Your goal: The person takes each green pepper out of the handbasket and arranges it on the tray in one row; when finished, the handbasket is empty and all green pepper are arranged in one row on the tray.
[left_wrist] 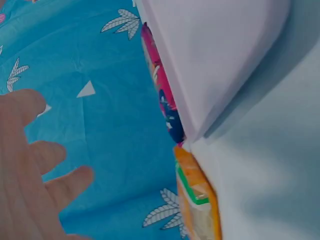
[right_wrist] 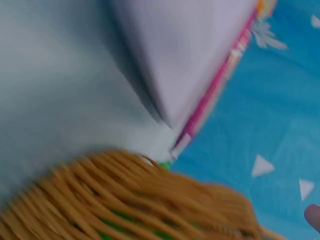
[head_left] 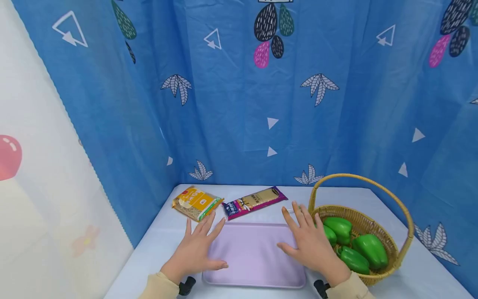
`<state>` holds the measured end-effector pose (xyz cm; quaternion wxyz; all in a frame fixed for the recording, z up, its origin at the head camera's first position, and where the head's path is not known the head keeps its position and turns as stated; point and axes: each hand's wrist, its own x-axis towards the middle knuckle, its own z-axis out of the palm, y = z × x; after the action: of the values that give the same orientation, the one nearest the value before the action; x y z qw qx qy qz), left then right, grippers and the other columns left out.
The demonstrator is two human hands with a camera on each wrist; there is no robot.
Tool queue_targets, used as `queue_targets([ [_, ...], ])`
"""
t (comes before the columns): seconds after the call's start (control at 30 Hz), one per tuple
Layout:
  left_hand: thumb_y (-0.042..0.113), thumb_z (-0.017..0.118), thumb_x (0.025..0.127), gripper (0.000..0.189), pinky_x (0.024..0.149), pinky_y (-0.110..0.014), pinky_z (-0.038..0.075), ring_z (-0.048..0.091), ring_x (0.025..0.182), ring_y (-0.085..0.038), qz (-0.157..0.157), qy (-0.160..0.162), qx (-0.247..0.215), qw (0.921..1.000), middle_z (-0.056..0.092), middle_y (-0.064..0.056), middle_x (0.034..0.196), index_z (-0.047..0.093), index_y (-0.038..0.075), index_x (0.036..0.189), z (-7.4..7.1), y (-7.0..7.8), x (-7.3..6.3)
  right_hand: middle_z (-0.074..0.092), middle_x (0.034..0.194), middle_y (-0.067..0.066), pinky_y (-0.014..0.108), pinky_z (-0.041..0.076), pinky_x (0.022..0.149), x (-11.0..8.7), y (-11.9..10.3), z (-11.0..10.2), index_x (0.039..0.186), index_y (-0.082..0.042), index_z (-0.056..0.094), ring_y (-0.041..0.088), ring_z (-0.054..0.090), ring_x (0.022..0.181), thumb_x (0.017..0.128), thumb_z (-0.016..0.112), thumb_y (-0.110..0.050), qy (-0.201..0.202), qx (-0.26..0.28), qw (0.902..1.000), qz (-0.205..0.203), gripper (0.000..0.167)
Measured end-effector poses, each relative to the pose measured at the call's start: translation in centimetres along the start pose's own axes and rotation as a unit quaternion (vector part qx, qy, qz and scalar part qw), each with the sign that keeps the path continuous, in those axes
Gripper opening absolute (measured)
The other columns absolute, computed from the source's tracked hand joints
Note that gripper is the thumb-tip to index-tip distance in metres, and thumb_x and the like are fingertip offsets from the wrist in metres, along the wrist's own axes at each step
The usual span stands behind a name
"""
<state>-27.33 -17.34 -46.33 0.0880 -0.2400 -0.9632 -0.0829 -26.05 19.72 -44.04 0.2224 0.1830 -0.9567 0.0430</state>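
Note:
In the head view my left hand [head_left: 196, 251] spreads its fingers over the left edge of a pale purple tray [head_left: 254, 253], holding nothing. My right hand [head_left: 311, 245], fingers also spread, is over the tray's right side and overlaps the near rim of a wicker basket [head_left: 390, 253]. Several green bell peppers [head_left: 369, 251] lie in that basket, one of them partly hidden by the right hand. The left wrist view shows the left fingers [left_wrist: 70, 187] straight and bare. Only one fingertip [right_wrist: 313, 216] of the right hand enters the right wrist view.
Behind the tray lie a yellow-orange food packet [head_left: 198, 202] and a long purple and tan packet [head_left: 255, 202]. The basket's tall handle [head_left: 405, 211] arches upward at the right. A blue patterned curtain [head_left: 242, 104] hangs behind the white table [head_left: 149, 249].

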Motion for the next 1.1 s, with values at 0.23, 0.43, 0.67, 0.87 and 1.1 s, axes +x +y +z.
queue_targets([
  [0.23,0.089,0.066,0.069,0.127,0.098,-0.067,0.054,0.066,0.122,-0.035,-0.091,-0.101,-0.109,0.9847,0.033,-0.012,0.168,0.024,0.017,0.165,2.3,-1.6,-1.8,0.015,0.171,0.021,0.081,0.026,0.112,2.2,3.6,-4.2,0.164,-0.015,0.027,0.050,0.021,0.153,0.097,0.063,-0.059,0.030,0.082,0.9952,0.045,0.088],
  [0.43,0.088,0.073,0.064,0.129,0.111,-0.062,0.046,0.051,0.141,-0.036,-0.089,-0.126,-0.164,0.9743,0.046,-0.009,0.160,0.037,0.009,0.160,3.8,-3.2,-2.6,0.058,0.140,0.022,0.070,0.045,0.097,3.6,7.4,-5.1,0.130,-0.001,0.066,0.046,0.051,0.128,0.099,0.069,-0.024,0.173,0.147,0.9737,0.008,0.038],
  [0.67,0.091,0.067,0.066,0.126,0.109,-0.056,0.051,0.057,0.136,-0.035,-0.052,-0.114,-0.131,0.9834,0.051,-0.010,0.156,0.044,0.005,0.156,4.4,-3.4,-2.6,0.066,0.088,0.010,0.044,0.051,0.069,2.8,10.7,-2.1,0.084,-0.005,0.070,0.028,0.060,0.084,0.091,0.066,-0.002,0.316,0.159,0.9351,0.022,0.008],
  [0.87,0.091,0.066,0.067,0.126,0.109,-0.055,0.051,0.057,0.136,-0.034,-0.051,-0.115,-0.134,0.9829,0.052,-0.010,0.156,0.044,0.005,0.155,4.6,-3.3,-2.8,0.068,0.085,0.001,0.030,0.051,0.061,0.8,12.0,0.5,0.086,-0.014,0.072,0.011,0.059,0.074,0.098,0.064,-0.010,0.215,0.206,0.9492,0.103,0.015],
  [1.1,0.088,0.068,0.069,0.122,0.110,-0.055,0.050,0.056,0.138,-0.034,-0.051,-0.117,-0.150,0.9804,0.051,-0.009,0.156,0.043,0.007,0.156,4.5,-3.8,-2.7,0.072,0.094,0.006,0.033,0.053,0.068,0.3,12.0,0.8,0.096,-0.013,0.074,0.015,0.064,0.083,0.105,0.053,-0.013,0.054,0.319,0.9335,0.155,0.024],
])
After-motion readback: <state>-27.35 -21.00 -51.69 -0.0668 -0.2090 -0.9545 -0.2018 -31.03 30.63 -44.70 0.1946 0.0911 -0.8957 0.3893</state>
